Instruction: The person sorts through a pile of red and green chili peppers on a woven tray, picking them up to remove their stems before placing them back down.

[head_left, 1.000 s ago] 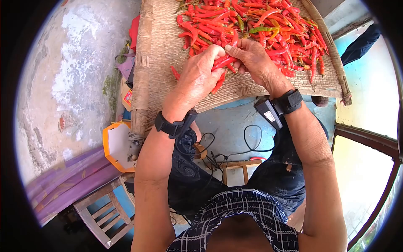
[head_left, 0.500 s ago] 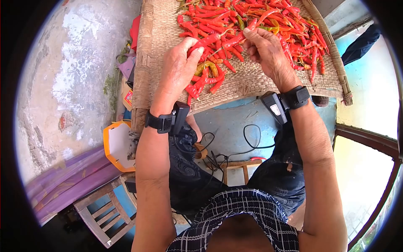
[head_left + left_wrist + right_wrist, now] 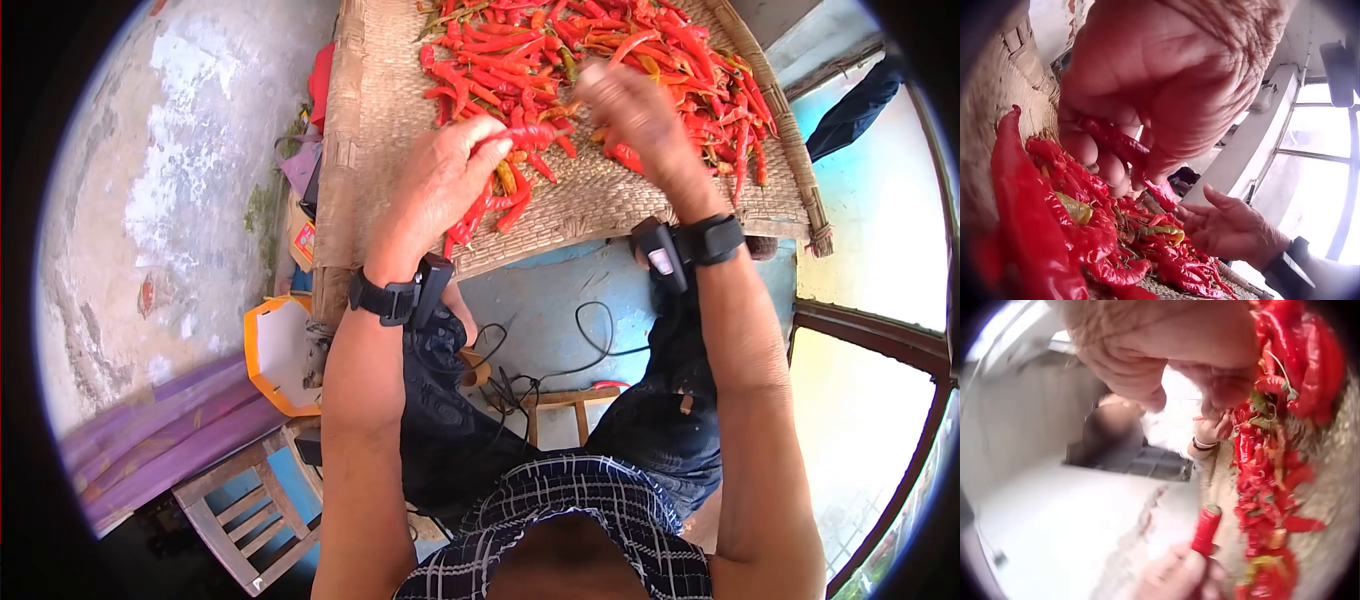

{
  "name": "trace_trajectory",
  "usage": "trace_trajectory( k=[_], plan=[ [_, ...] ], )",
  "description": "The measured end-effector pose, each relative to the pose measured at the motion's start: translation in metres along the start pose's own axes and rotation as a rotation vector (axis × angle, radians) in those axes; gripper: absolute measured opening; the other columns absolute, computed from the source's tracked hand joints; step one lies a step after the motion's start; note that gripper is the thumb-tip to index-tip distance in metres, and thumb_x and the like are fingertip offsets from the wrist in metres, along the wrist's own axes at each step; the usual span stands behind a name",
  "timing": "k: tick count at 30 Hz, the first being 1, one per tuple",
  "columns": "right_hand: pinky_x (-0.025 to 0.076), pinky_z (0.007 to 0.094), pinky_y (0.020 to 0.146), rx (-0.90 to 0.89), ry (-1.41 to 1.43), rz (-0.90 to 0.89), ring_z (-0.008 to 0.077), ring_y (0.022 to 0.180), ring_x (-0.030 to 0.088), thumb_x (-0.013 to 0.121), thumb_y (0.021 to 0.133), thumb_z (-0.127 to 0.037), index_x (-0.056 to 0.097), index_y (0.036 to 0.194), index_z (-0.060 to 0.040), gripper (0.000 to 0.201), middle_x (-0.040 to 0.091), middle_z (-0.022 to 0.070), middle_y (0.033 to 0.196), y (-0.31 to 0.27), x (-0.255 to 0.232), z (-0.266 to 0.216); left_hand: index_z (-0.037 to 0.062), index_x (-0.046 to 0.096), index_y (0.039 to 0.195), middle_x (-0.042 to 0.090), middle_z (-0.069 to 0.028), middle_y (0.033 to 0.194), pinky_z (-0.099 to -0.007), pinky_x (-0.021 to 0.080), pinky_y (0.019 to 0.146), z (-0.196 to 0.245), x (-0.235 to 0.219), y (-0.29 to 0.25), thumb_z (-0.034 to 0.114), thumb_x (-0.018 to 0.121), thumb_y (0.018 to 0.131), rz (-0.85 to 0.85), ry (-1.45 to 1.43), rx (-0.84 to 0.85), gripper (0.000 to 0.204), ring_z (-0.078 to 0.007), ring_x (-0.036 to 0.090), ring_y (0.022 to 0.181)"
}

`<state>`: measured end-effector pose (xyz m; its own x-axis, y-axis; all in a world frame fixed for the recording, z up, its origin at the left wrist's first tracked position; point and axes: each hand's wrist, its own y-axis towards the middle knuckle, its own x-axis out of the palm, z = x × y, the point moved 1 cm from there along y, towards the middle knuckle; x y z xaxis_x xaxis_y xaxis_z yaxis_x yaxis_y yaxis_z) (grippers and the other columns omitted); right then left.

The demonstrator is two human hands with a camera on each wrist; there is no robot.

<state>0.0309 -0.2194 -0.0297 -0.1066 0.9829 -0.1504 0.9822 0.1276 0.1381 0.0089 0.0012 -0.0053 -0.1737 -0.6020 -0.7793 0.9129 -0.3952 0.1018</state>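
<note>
Well, farthest left was the peeling wall (image 3: 190,180), with purple cloth (image 3: 190,430) low along it, then the orange-edged box (image 3: 283,350) near the left rim of the woven tray (image 3: 375,120). On the tray, my left hand (image 3: 440,175) was closed on one red pepper (image 3: 530,137), pinched between thumb and fingers, its free end pointing right toward my other hand. Just below those fingers, near the tray's front edge, lay a small group of red peppers (image 3: 468,228), with a yellowish one (image 3: 507,178) among them. Farther along, the big heap of peppers (image 3: 700,50) spread over the middle and right of the tray, mostly red, a few greenish or yellow. My right hand (image 3: 640,110) was over its near part, blurred from above (the left wrist view caught it better, palm showing), fingers loose and apart, and I saw nothing in its grip. A black strap (image 3: 712,238) circled that wrist. Past the tray's right rim hung a dark cloth (image 3: 855,110), by the bright window panes (image 3: 870,210). Across the tray, the right wrist view also showed another person's hand (image 3: 1211,430) by the peppers, a band around the wrist; I couldn't tell what it gripped.
</note>
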Motion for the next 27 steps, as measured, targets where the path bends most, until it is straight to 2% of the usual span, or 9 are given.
trace_trajectory(
  k=[2,3,9,13,15,19,23,25,27],
  plan=[
    [0.047,0.0372,0.062,-0.183,-0.29,-0.184,0.0232,0.067,0.059,0.057,0.09,-0.034,0.065,0.096,-0.001,0.034,0.064,0.0136,0.076,-0.006,0.021,0.006,0.0022,0.06,0.098,0.062,-0.0195,0.08,-0.0361,0.047,0.068,0.002,0.004,0.001,0.022,0.054,0.09,0.0,-0.015,0.027,0.022,-0.0308,0.062,0.075],
    [0.048,0.0313,0.068,-0.111,-0.42,-0.364,0.0128,0.073,0.056,0.058,0.091,-0.029,0.062,0.099,0.0023,0.032,0.062,0.0073,0.075,-0.01,0.024,-0.004,0.0021,0.059,0.098,0.061,-0.0207,0.08,-0.0368,0.047,0.068,0.003,0.006,0.0,0.022,0.055,0.089,-0.005,-0.028,0.045,0.022,-0.0325,0.062,0.075],
    [0.047,0.0308,0.063,-0.042,-0.475,-0.467,0.0138,0.067,0.057,0.057,0.092,-0.027,0.063,0.09,0.002,0.029,0.06,0.0062,0.068,-0.007,0.022,0.007,0.0015,0.057,0.095,0.063,-0.0157,0.087,-0.0377,0.047,0.071,-0.005,0.006,-0.002,0.013,0.061,0.085,0.195,0.149,0.174,0.016,-0.0308,0.061,0.083],
    [0.046,0.0336,0.057,0.043,-0.369,-0.172,0.0183,0.059,0.056,0.057,0.09,-0.028,0.061,0.075,0.0007,0.033,0.062,0.0116,0.067,0.002,-0.005,0.003,0.0034,0.057,0.094,0.064,-0.0174,0.08,-0.0418,0.047,0.066,-0.008,0.002,-0.007,0.023,0.064,0.083,0.114,0.236,-0.051,0.024,-0.0343,0.062,0.076],
    [0.046,0.0274,0.055,0.13,0.382,0.16,0.0129,0.06,0.056,0.055,0.092,-0.029,0.061,0.081,-0.0017,0.03,0.065,0.0085,0.076,0.012,-0.022,0.005,0.0042,0.056,0.095,0.064,-0.0195,0.076,-0.045,0.047,0.065,-0.008,0.008,-0.011,0.032,0.063,0.082,-0.057,0.426,-0.084,0.031,-0.0375,0.062,0.074],
    [0.047,0.0228,0.054,0.23,0.694,0.356,0.0103,0.062,0.056,0.054,0.093,-0.029,0.06,0.091,-0.002,0.027,0.065,0.0082,0.082,0.012,-0.025,0.003,0.0046,0.054,0.1,0.063,-0.0214,0.079,-0.0465,0.047,0.068,-0.006,0.011,-0.007,0.031,0.063,0.08,-0.173,0.398,-0.141,0.034,-0.039,0.062,0.078],
    [0.047,0.0233,0.054,0.312,0.383,0.059,0.0112,0.062,0.058,0.055,0.092,-0.026,0.06,0.098,0.0018,0.029,0.065,0.0091,0.081,-0.001,0.003,0.014,0.0043,0.053,0.101,0.063,-0.0213,0.083,-0.0454,0.047,0.069,-0.013,0.014,-0.006,0.025,0.065,0.078,-0.131,0.32,-0.136,0.033,-0.0382,0.062,0.08],
    [0.047,0.0247,0.056,0.143,-0.001,-0.203,0.013,0.064,0.059,0.059,0.09,-0.022,0.061,0.104,0.0045,0.03,0.065,0.008,0.079,-0.008,0.021,0.001,0.0034,0.052,0.101,0.063,-0.0199,0.086,-0.0414,0.048,0.07,-0.017,0.016,-0.003,0.014,0.064,0.077,-0.059,0.165,-0.092,0.029,-0.0354,0.062,0.082],
    [0.048,0.0275,0.06,0.086,-0.059,-0.222,0.0147,0.067,0.06,0.063,0.087,-0.017,0.062,0.106,0.003,0.028,0.065,0.0084,0.077,-0.009,0.03,0.007,0.0043,0.052,0.101,0.064,-0.0189,0.087,-0.0424,0.048,0.071,-0.015,0.015,-0.002,0.015,0.063,0.077,-0.049,0.041,-0.114,0.028,-0.0364,0.062,0.083]
  ],
)
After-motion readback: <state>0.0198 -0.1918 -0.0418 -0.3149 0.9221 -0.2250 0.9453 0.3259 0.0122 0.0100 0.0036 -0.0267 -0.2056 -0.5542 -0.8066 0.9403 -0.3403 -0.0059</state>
